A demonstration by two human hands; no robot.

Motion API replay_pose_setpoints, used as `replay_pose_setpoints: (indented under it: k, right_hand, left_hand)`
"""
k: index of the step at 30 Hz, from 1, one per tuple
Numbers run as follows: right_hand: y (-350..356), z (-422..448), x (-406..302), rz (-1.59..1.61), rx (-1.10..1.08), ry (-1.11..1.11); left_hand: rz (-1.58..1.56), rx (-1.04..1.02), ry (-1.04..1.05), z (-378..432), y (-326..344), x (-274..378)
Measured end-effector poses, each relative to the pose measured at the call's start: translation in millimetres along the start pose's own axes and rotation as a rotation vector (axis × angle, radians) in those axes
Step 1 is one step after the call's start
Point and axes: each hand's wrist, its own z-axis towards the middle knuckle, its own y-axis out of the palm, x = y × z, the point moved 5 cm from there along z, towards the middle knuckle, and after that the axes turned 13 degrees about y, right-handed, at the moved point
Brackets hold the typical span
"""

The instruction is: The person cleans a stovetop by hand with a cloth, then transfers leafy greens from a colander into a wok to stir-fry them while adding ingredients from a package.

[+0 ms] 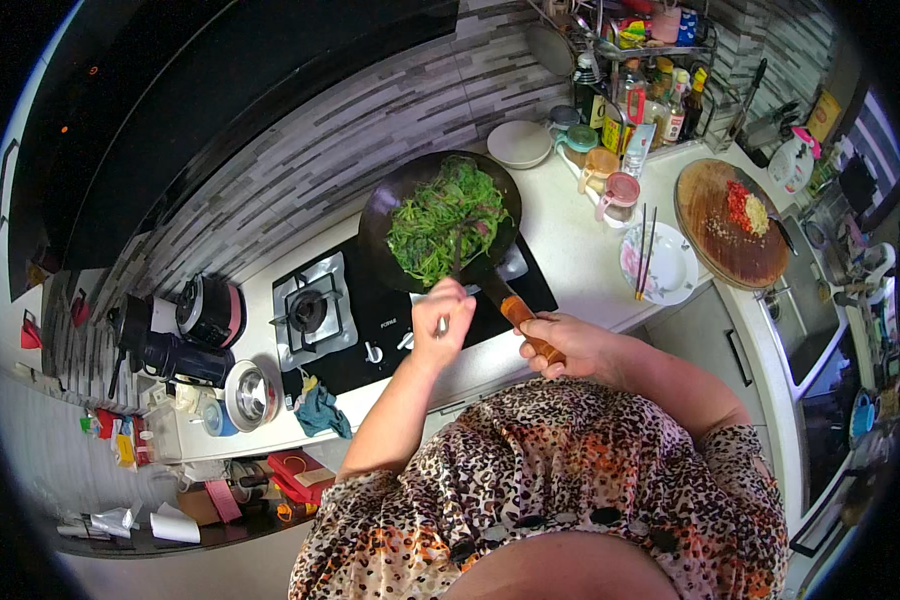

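My left hand (442, 322) grips the handle of a metal cooking utensil (458, 251), whose working end is hidden in the leafy greens (446, 214). These greens lie in a dark wok (382, 210) on the back right of a black gas hob (390, 352). Around the wok's wooden handle (517, 309) my right hand (562, 345) is closed. To the right, a pair of chopsticks (647, 251) rests across a floral plate (679, 262). Beyond it, chopped red and pale pieces (748, 210) lie on a round wooden chopping board (701, 202).
A white bowl (520, 144) and lidded seasoning jars (619, 196) stand behind the plate, with bottles (675, 112) beyond. The unused burner (307, 311), a metal bowl (249, 397) and a teal cloth (321, 411) are at left. A knife (784, 234) lies at the board's right edge.
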Motion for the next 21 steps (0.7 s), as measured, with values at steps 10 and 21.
replay_pose_setpoints:
  k: [10,21]
  right_hand:
    - [-3.5,6.7,1.0,0.005,-0.031,-0.007]
    - [-1.9,3.7,0.4,-0.008,-0.025,0.006]
  left_hand:
    - [-0.464,0.637,-0.209,-6.8,-52.3,-54.4]
    - [-0.121,0.395,-0.068,-11.9,-40.4,-45.4]
